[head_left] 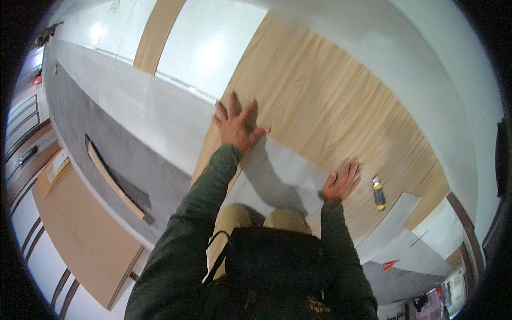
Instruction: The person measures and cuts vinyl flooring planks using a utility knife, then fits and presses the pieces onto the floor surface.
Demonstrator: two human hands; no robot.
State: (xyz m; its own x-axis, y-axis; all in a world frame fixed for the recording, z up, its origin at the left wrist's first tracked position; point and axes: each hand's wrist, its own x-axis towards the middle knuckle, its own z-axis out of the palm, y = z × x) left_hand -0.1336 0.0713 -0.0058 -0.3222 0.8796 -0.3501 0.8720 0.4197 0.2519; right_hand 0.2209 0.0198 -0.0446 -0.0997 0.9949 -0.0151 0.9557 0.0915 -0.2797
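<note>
Wood-grain flooring planks point(320, 85) spread in front of me, and a bare grey patch of floor point(282, 165) lies between my hands by my knees. My left hand point(237, 125) rests on the planks' left part with its fingers spread. To the right, my right hand point(344, 181) lies flat on the wood near the edge of the grey patch, fingers stretched out. Neither hand holds anything. A yellow and black utility knife point(378, 193) lies on the planks just right of my right hand.
A long cardboard box point(85, 229) lies at the lower left. Nearer stands a narrow wood strip point(114, 181) on grey floor. A pale loose strip point(392, 213) and red-handled pliers point(390, 264) lie at the lower right. A pale wall point(453, 80) curves along the right.
</note>
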